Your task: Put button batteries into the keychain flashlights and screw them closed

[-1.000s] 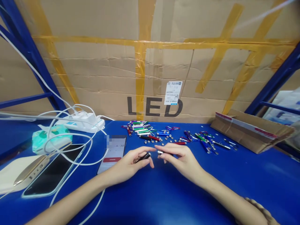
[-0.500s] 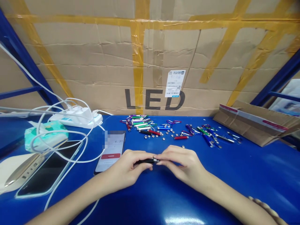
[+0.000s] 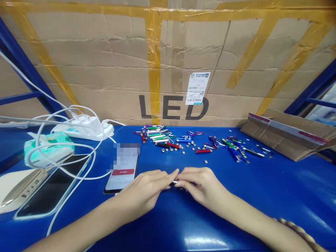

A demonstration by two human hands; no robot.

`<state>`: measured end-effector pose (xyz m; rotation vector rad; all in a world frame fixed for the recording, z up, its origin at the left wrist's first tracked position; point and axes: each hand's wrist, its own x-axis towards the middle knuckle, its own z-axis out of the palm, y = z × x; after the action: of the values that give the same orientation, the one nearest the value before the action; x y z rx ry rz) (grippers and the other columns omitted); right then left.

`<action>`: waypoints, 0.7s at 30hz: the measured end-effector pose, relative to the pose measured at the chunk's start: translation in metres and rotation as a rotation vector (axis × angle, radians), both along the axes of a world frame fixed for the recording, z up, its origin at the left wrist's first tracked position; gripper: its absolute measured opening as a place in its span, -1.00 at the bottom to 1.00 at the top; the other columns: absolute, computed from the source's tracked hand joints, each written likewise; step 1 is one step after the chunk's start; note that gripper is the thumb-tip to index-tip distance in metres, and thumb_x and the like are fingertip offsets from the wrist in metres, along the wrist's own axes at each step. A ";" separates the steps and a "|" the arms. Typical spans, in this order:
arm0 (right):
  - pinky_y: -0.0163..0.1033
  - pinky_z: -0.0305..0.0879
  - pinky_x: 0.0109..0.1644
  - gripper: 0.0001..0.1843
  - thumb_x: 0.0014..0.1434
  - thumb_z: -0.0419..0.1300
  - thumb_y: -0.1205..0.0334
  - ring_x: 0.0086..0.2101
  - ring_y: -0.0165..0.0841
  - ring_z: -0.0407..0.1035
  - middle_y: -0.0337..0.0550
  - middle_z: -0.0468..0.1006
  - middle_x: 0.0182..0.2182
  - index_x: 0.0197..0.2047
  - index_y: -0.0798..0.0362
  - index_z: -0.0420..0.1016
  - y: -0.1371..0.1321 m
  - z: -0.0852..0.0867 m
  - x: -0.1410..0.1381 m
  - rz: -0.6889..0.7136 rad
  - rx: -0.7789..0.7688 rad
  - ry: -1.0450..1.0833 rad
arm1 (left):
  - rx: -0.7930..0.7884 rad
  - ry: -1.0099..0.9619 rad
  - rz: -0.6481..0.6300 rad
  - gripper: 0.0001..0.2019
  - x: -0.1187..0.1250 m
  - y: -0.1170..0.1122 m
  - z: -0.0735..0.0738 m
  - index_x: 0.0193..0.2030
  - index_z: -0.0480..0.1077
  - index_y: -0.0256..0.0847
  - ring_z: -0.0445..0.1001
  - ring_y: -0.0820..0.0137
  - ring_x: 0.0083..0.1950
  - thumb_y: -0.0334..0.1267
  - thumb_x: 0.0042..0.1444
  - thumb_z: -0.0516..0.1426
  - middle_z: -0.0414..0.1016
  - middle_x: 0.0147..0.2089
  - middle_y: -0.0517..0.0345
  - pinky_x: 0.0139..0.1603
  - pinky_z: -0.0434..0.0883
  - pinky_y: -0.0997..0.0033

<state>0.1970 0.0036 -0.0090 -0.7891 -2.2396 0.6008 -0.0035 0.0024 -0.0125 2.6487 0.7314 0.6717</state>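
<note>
Just in front of me, my left hand [image 3: 151, 185] and my right hand [image 3: 202, 182] meet at the fingertips. Between them shows only the small silver and dark end of a black keychain flashlight [image 3: 174, 182]; the fingers hide the rest. My left fingers lie closed together over its body, the index finger reaching across the top. The right thumb and fingertips pinch its end. Beyond the hands are several coloured metal tubes with clips, among them a red tube [image 3: 203, 151] and a green one [image 3: 160, 137]. Small round button cells [image 3: 205, 161] are scattered around them.
A lit phone [image 3: 123, 171] lies beside my left forearm. Further left are a dark phone [image 3: 55, 189], looped white cables [image 3: 96, 161], a tissue pack [image 3: 48, 147] and a power strip [image 3: 84, 127]. An open cardboard tray [image 3: 286, 134] stands at right, before a big taped carton [image 3: 118, 77].
My left fingers have straightened and slid over the flashlight, covering the black body that showed before. The right hand keeps its pinch. The view has tipped down slightly.
</note>
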 end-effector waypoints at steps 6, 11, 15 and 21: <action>-0.43 0.00 -0.60 -0.63 0.07 0.18 0.00 -0.68 -0.59 0.05 -0.35 0.23 -0.72 -0.54 0.16 0.40 0.000 0.005 -0.003 0.131 -1.054 0.237 | 0.191 0.079 -0.019 -0.35 -0.003 -0.004 0.000 0.33 -0.12 -0.11 0.41 0.31 -0.33 -0.62 0.11 -0.19 0.49 -0.27 0.05 -0.28 0.37 0.33; -0.49 -0.04 -0.63 -0.60 0.02 0.24 -0.05 -0.69 -0.66 -0.11 -0.47 0.05 -0.70 -0.48 0.18 0.35 0.000 0.009 -0.005 0.197 -1.487 0.439 | 0.068 -0.002 0.044 -0.67 -0.001 -0.001 0.003 0.06 0.24 -0.19 0.43 0.37 -0.26 -0.51 0.20 -0.10 0.50 -0.23 0.09 -0.21 0.37 0.39; -0.47 0.07 -0.62 -0.49 0.14 0.06 -0.13 -0.71 -0.64 0.00 -0.43 0.09 -0.70 -0.43 0.22 0.42 0.004 0.009 -0.006 0.129 -1.226 0.367 | -0.121 0.001 0.144 -0.81 0.004 0.000 0.012 -0.13 0.31 -0.17 0.43 0.40 -0.22 -0.40 0.25 -0.08 0.46 -0.21 0.15 -0.15 0.33 0.44; -0.42 0.24 -0.61 -0.39 0.14 -0.07 -0.24 -0.69 -0.58 0.18 -0.33 0.23 -0.65 -0.47 0.19 0.39 0.010 0.009 -0.005 0.030 -0.965 0.260 | -0.287 -0.063 0.164 -0.81 0.006 0.000 0.022 -0.15 0.31 -0.13 0.41 0.46 -0.24 -0.34 0.27 -0.10 0.44 -0.23 0.25 -0.19 0.27 0.56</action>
<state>0.1919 0.0137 0.0000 -1.0329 -1.6517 1.7410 0.0027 0.0027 0.0097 2.3158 0.9571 0.6361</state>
